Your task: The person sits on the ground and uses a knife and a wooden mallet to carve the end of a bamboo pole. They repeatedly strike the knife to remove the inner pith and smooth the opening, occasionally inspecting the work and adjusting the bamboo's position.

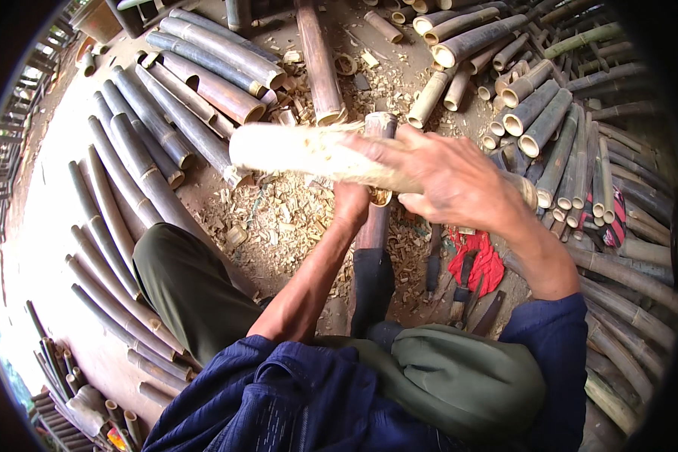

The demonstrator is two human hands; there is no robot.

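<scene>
A pale, scraped bamboo tube [282,148] lies crosswise in front of me, its surface rough with loose fibres. My right hand [444,177] grips it toward the right, fingers over the top and thumb below; the fingertips are smeared by motion. Under the tube's middle is my left hand [350,203], its fingers hidden by the tube, so its hold does not show. Below and beyond the tube runs a dark bamboo pole [374,226], pointing away from me, with a black wrapping [372,282] at its near end.
Wood shavings [279,233] cover the ground ahead. Long bamboo poles [147,177] fan out at left; cut bamboo tubes [539,124] are heaped at right. A red cloth [477,262] lies by my right knee, near several blade-like tools [490,313]. Another thick pole [320,64] lies ahead.
</scene>
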